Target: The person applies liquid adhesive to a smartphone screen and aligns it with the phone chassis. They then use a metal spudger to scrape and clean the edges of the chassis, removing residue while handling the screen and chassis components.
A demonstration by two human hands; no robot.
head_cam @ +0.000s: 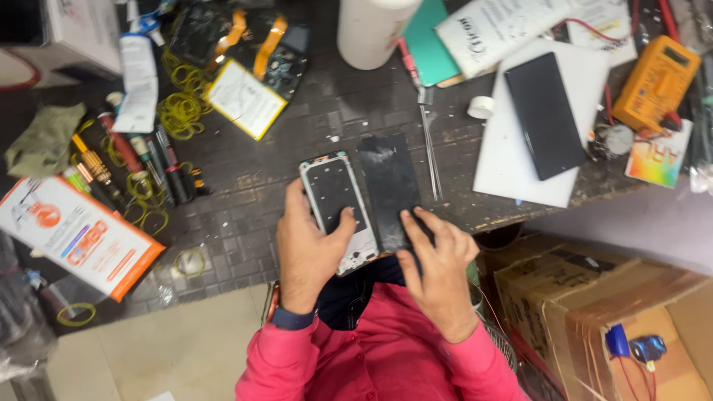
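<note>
Lying at the worktop's (pixel 245 215) near edge, the phone frame (pixel 338 212) is sitting under the left hand (pixel 308 249), whose thumb is pressing its lower face while the fingers are curling round its left side. Just beside it, touching, the dark screen panel (pixel 390 186) is being pinned by the right hand's (pixel 438 267) spread fingertips. Tweezers (pixel 429 145) are lying just right of the panel; the bare worktop left of the frame is leaving open room.

You have two hands in view, left (pixel 308 249) and right (pixel 440 275). On the tabletop (pixel 245 200) lie one phone frame (pixel 338 208), two dark screens (pixel 390 189) (pixel 544 115), one yellow multimeter (pixel 657 82), one tape roll (pixel 480 107), one tweezers (pixel 429 141) and one orange box (pixel 74 234).
</note>
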